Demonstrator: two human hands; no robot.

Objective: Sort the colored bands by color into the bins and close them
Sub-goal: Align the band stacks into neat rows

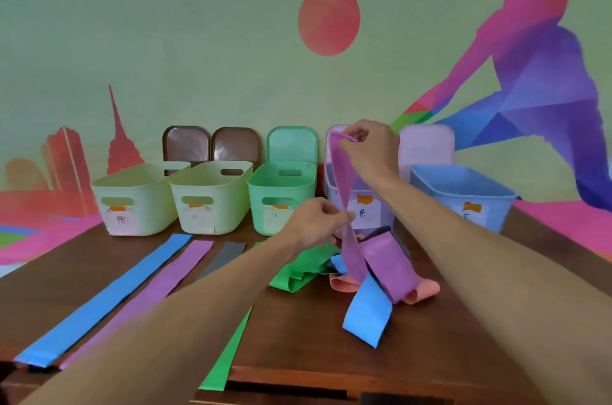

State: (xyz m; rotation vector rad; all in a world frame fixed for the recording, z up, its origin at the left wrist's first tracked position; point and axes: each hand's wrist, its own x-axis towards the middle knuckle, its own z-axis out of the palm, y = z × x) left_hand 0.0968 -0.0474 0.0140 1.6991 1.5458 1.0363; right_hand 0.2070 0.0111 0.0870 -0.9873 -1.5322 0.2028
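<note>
Your left hand (pixel 314 222) and right hand (pixel 371 146) pinch one purple band (pixel 344 179); other bands (pixel 109 295) lie unsorted on the desk (pixel 298 331), bins (pixel 281 184) unlidded.

There are five bins (pixel 212 192) and five lids (pixel 291 143). Bands: two blue bands (pixel 99 298), two purple bands (pixel 165 278), two grey bands (pixel 225 255) (one mostly hidden). Green bands (pixel 303 269) and salmon bands (pixel 344 283) number one or two each; folds hide which.
</note>
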